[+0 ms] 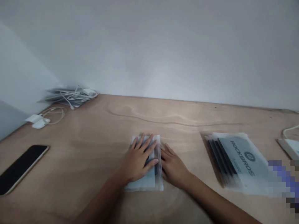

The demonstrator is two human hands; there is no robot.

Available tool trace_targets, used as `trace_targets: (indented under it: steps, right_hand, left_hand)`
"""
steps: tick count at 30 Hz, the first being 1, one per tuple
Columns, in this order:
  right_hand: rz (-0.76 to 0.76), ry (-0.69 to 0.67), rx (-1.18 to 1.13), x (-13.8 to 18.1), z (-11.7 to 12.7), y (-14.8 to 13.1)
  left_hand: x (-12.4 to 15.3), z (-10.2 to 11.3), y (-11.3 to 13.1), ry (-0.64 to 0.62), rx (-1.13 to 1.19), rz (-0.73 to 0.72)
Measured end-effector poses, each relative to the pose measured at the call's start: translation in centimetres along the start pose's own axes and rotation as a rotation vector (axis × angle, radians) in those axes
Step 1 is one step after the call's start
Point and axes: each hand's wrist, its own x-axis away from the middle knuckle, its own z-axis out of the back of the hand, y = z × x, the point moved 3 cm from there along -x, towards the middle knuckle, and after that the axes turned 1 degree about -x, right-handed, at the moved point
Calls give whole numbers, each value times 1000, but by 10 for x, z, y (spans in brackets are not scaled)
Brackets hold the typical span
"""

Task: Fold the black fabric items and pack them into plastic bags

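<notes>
My left hand [140, 158] lies flat on a clear plastic bag [142, 182], its fingers spread over the bag's upper half. The bag holds a flat, pale blue and dark item, which my palm partly hides. My right hand [173, 165] rests on the wooden tabletop against the bag's right edge, with its fingers slightly apart. To the right lies a second clear bag [240, 158] holding a grey "ROCKBROS" packet and dark strips.
A black smartphone [22, 168] lies at the left of the plywood table [93, 140]. Tangled white cables [72, 96] sit on flat packets in the far corner, near a white charger [39, 123]. A white item with a cable [289, 147] lies at the right edge.
</notes>
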Motion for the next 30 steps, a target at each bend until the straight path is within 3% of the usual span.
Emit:
trace_targets:
  steps: [5,8,14,17,20,25,27,30]
  right_hand:
    - [-40,146,-8,23,12,6]
    - [-32,245,-30,41,23,2]
    - [112,242,-26,52,22,-34]
    - [115,284,11,50,18,-37]
    - [83,325,133,42,19,-19]
    - [-159,318,270,15,32,40]
    - [-221,305,271,6,34,54]
    - [-275,287,241,4,31,60]
  left_hand:
    - [18,14,12,93,52,-20]
    - [42,18,31,68,117,-97]
    - [60,-7,45,102,112,-167]
    - [57,-18,40,53,216,-57]
    - [61,-22,42,-45,366,92]
    - [73,-19,64,-227,454,-36]
    - [72,-12,68,-216,419,-162]
    - [56,2,63,-90,279,-271]
